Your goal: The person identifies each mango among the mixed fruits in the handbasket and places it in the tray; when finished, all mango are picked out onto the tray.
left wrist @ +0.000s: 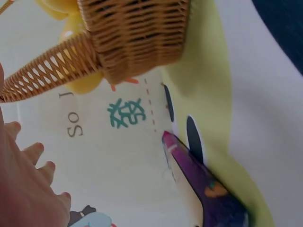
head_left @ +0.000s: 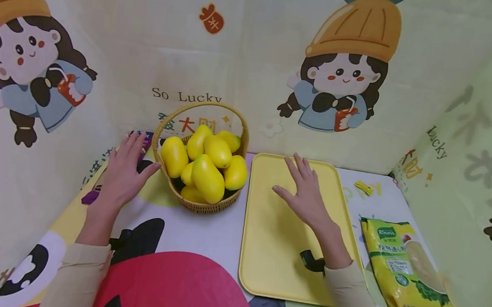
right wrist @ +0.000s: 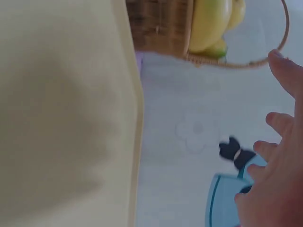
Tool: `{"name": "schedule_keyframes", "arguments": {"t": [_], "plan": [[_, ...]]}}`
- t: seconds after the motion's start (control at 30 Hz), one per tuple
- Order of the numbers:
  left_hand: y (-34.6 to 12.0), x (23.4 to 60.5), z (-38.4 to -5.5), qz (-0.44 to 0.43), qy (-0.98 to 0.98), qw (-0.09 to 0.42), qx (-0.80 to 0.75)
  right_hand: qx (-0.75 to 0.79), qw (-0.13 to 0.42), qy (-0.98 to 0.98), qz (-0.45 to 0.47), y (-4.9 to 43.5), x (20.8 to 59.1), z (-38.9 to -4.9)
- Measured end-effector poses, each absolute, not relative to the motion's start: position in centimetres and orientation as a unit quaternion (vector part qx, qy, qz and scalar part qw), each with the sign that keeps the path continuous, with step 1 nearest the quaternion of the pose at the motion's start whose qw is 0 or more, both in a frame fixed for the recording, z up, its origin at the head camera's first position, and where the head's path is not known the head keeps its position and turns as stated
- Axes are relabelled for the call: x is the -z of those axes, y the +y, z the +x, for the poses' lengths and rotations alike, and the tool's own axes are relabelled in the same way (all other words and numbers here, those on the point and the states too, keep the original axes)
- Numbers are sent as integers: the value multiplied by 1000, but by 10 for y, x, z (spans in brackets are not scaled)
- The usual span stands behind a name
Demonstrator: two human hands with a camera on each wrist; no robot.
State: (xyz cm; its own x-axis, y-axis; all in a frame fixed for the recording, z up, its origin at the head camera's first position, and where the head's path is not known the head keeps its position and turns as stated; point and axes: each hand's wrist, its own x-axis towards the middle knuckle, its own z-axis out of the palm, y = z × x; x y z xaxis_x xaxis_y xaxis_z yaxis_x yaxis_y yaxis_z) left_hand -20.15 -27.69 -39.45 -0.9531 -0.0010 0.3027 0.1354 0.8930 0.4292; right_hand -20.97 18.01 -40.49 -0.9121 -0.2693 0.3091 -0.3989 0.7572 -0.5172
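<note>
My left hand (head_left: 126,175) hovers with fingers spread, left of a wicker basket (head_left: 204,208) heaped with yellow mangoes (head_left: 208,178). Under and beyond that hand lies a purple package (head_left: 92,196), partly hidden by it; the left wrist view shows the package (left wrist: 215,189) more fully. Above a yellow tray (head_left: 264,251) my right hand (head_left: 305,194) is held with its fingers apart and nothing in them. In the right wrist view, the right hand (right wrist: 279,156) is near the tray's rim (right wrist: 138,109), with the basket (right wrist: 161,26) at the top.
To the right of the tray lies a yellow-green Knorr bag (head_left: 406,272). A small yellow packet (head_left: 364,188) rests behind it. Printed cloth walls (head_left: 260,77) enclose the table at the back and both sides. The basket's tall handle (head_left: 208,104) arches over the mangoes.
</note>
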Motion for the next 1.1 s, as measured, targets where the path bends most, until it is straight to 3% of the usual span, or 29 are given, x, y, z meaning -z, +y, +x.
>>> {"name": "schedule_keyframes", "arguments": {"t": [0.4, 0.77, 1.1], "plan": [[-250, 379, -218, -75, -903, 135, 401, -359, 85, -895, 250, 100, 415, -199], [-221, 363, -235, -91, -861, 197, 461, -348, 178, -860, 328, 51, 423, -193], [-215, 357, -239, -84, -841, 243, 476, -276, 254, -871, 318, 25, 434, -193]]}}
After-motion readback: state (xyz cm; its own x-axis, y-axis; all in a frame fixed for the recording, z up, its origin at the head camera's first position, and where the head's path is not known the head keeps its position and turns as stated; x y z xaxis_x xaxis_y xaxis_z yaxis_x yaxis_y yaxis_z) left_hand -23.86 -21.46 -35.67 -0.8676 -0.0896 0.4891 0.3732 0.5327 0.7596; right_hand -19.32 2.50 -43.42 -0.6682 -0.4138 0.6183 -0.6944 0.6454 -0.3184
